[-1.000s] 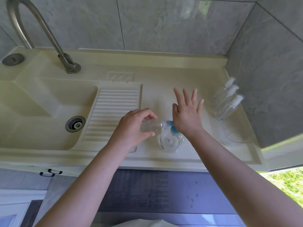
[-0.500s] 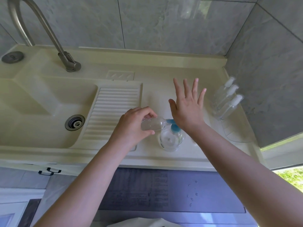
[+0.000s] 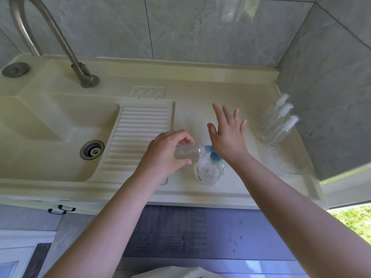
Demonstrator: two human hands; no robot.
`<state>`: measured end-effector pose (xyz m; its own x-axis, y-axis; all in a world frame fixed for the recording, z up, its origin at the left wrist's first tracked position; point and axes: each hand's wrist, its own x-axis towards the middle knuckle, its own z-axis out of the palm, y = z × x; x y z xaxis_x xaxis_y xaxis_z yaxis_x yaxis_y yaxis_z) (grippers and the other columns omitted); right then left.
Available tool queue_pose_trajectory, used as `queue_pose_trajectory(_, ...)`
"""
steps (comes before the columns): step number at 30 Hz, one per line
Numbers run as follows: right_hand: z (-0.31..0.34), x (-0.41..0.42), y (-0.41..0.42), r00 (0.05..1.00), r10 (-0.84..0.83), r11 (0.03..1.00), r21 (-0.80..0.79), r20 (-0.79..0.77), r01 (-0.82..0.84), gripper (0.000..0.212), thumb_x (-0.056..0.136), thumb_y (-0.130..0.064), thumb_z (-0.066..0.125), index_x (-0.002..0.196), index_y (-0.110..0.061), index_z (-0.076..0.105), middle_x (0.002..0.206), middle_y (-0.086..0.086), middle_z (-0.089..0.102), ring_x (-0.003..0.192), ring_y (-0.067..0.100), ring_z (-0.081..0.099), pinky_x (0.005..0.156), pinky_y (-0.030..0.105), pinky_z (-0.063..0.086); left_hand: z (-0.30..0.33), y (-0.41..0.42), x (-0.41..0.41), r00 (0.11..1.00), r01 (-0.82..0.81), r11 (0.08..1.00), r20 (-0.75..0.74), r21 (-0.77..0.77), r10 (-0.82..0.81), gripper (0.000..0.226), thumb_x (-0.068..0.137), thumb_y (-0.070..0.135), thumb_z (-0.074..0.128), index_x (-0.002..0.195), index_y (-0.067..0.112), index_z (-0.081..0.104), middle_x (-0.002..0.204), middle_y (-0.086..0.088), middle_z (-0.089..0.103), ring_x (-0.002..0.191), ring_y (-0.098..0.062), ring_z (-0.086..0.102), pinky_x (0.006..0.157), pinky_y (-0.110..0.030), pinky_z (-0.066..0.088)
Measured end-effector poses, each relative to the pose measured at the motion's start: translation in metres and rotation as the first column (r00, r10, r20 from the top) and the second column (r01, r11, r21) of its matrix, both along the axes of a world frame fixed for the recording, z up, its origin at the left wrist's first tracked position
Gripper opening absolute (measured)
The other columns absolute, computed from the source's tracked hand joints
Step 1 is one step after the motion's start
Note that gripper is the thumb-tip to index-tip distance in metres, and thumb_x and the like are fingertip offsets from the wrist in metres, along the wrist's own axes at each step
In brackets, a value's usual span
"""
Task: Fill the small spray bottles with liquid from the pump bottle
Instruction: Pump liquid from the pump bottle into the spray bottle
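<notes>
Presently, your cream moulded sink unit (image 3: 230,87) fills the frame's upper half, its basin at left with a curved steel tap (image 3: 60,41). Your right hand (image 3: 227,137), fingers straight and spread, presses its heel on the blue pump head of the clear round pump bottle (image 3: 209,171) at centre. Your left hand (image 3: 162,155) grips a clear small spray bottle (image 3: 186,153) lying sideways, mouth at the nozzle. Three capped clear spray bottles (image 3: 279,125) stand at right.
</notes>
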<state>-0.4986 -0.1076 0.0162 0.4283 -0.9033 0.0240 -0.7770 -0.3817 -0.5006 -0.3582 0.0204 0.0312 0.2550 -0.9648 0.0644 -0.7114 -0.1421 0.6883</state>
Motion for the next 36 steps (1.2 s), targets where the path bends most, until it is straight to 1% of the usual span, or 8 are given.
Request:
queue_pose_trajectory(3,0.008,-0.001,-0.007,0.999,0.015,1.000,-0.027,0.044,-0.014,0.064,0.104,-0.031,0.043,0.159,-0.030,0.009,0.166,0.007,0.010,0.153,0.033,-0.011,0.119,0.054,-0.008,-0.001,0.000,0.000,1.000,-0.005,1.000,0.000,0.008,0.005,0.046,0.064,0.020,0.089,0.099,0.034,0.064,0.097,0.016,0.066,0.097,-0.009,0.059,0.090,-0.037,0.050)
queue_pose_trajectory(7,0.000,0.001,0.000,0.997,-0.020,0.995,0.096,0.073,0.013,0.062,0.105,-0.024,0.039,0.159,-0.031,0.010,0.165,0.005,0.015,0.153,0.034,-0.008,0.119,0.055,-0.006,-0.001,0.000,0.001,1.000,-0.003,1.000,0.000,0.014,0.003,0.046,0.064,0.020,0.090,0.101,0.034,0.065,0.099,0.015,0.066,0.097,-0.007,0.059,0.091,-0.032,0.049)
queue_pose_trajectory(11,0.004,-0.001,-0.005,0.998,0.005,1.000,0.003,0.058,-0.005,0.066,0.104,-0.030,0.043,0.159,-0.029,0.006,0.166,0.008,0.009,0.152,0.034,-0.009,0.119,0.054,-0.007,0.000,0.000,0.001,1.000,-0.006,1.000,-0.007,0.024,0.006,0.046,0.064,0.019,0.090,0.100,0.033,0.066,0.098,0.015,0.067,0.096,-0.007,0.059,0.089,-0.029,0.049)
queue_pose_trajectory(14,0.003,0.000,-0.006,0.994,0.005,1.000,0.031,0.112,-0.008,0.066,0.104,-0.026,0.044,0.159,-0.029,0.008,0.166,0.007,0.011,0.153,0.033,-0.008,0.119,0.054,-0.006,0.001,-0.001,0.000,1.000,-0.002,1.000,0.008,0.014,0.002,0.046,0.064,0.020,0.090,0.102,0.032,0.066,0.099,0.015,0.067,0.097,-0.007,0.059,0.090,-0.026,0.047)
queue_pose_trajectory(20,0.002,-0.001,-0.004,0.991,0.043,0.996,-0.082,0.128,-0.032,0.064,0.104,-0.030,0.045,0.159,-0.026,0.012,0.165,0.006,0.016,0.153,0.032,-0.004,0.121,0.050,-0.004,0.001,-0.001,-0.002,1.000,0.007,1.000,0.011,0.015,-0.007,0.046,0.064,0.020,0.090,0.101,0.033,0.066,0.098,0.016,0.067,0.097,-0.009,0.059,0.090,-0.037,0.050)
queue_pose_trajectory(23,0.009,0.002,-0.005,0.978,0.021,1.000,-0.016,0.206,-0.018,0.065,0.104,-0.024,0.046,0.159,-0.025,0.012,0.164,0.006,0.020,0.153,0.034,-0.002,0.121,0.051,-0.001,0.002,-0.001,-0.002,1.000,0.005,1.000,0.011,0.001,-0.005,0.046,0.063,0.020,0.090,0.100,0.031,0.066,0.098,0.015,0.067,0.096,-0.008,0.059,0.091,-0.035,0.049)
queue_pose_trajectory(28,0.000,0.005,0.004,0.999,0.001,1.000,-0.014,0.039,0.000,0.062,0.105,-0.023,0.039,0.159,-0.026,0.010,0.165,0.008,0.013,0.153,0.034,-0.003,0.120,0.053,0.000,0.000,-0.003,0.001,1.000,0.005,1.000,0.014,0.018,-0.005,0.046,0.063,0.021,0.090,0.101,0.032,0.066,0.097,0.015,0.067,0.096,-0.011,0.059,0.091,-0.038,0.049)
queue_pose_trajectory(36,-0.003,0.003,0.001,0.984,0.059,0.997,0.047,0.167,-0.068,0.059,0.105,-0.018,0.038,0.159,-0.024,0.015,0.165,0.011,0.013,0.153,0.033,-0.007,0.121,0.051,-0.002,0.000,-0.003,0.000,1.000,0.009,1.000,0.008,0.011,-0.009,0.046,0.063,0.021,0.090,0.100,0.033,0.065,0.098,0.016,0.066,0.096,-0.010,0.058,0.090,-0.037,0.049)
